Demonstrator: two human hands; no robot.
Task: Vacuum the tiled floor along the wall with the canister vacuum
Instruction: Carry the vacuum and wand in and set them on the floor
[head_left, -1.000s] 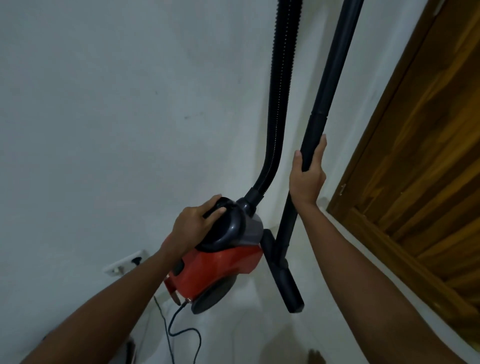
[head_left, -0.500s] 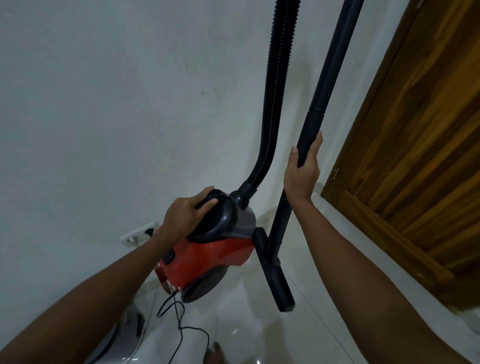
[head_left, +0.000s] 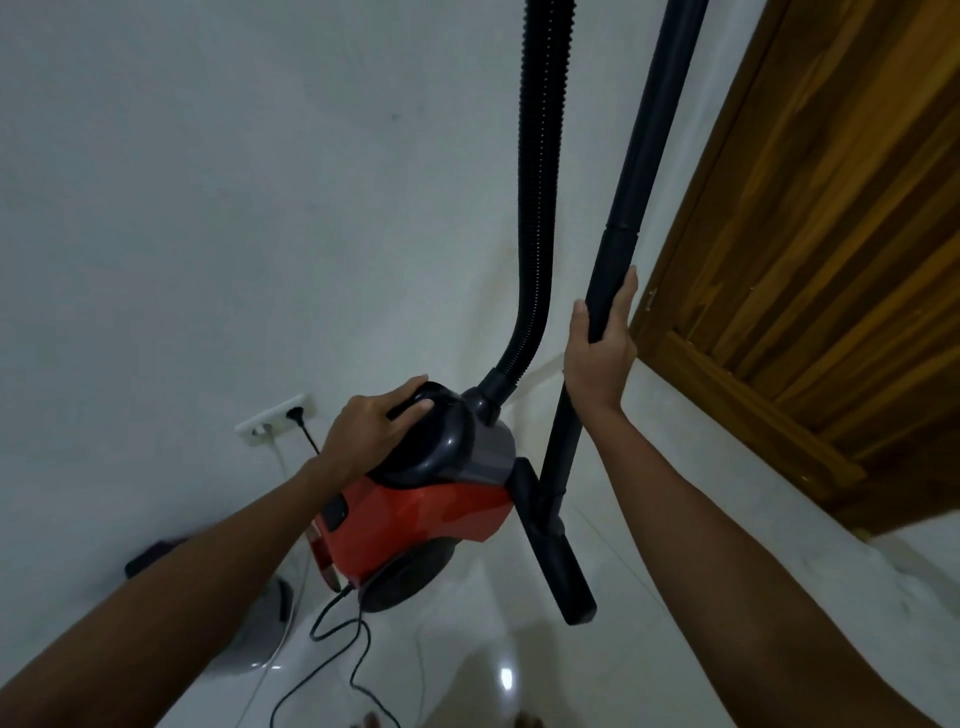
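Head view: hands grip canister vacuum (head_left: 415, 514) handle and wand (head_left: 618, 260)

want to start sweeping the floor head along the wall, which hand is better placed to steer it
Right. The right hand already grips the black wand, which runs down to the floor head. The left hand is busy holding the handle of the red canister.

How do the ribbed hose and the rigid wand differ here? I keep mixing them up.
The ribbed hose is corrugated and curves down into the canister; the rigid wand is smooth, straight and jointed. The hose hangs unheld, while the right hand grips the wand. Both are black and rise out of view.
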